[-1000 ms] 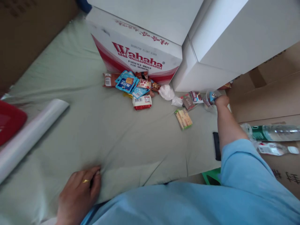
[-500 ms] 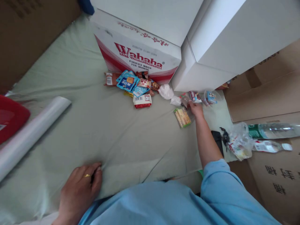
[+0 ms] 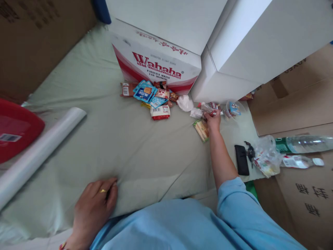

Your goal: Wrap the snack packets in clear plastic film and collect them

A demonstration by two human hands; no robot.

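My right hand (image 3: 213, 121) reaches to the far right of the cloth, its fingers closed on a clear plastic packet (image 3: 207, 107) with a bit of red at its edge. The fingers hide part of it. Beside this hand lie a dark red snack packet (image 3: 214, 106), a crumpled white bag (image 3: 196, 113) and a green-edged biscuit packet (image 3: 201, 130). A round clear tub (image 3: 233, 111) stands just right of it. My left hand (image 3: 96, 198), with a gold ring, rests on the cloth near my body, fingers curled, nothing seen in it.
A Wahaha water carton (image 3: 158, 64) stands behind a heap of snack packets (image 3: 147, 93). White boxes (image 3: 231, 85) rise beside it. On the left lie a long white roll (image 3: 44, 152) and a red container (image 3: 20, 128). A black case (image 3: 241, 160) and bottles (image 3: 301, 144) lie right.
My right hand has shifted a little left, the clear packet in its fingers turning with it. The black case shows more fully. My left hand stays resting on the cloth.
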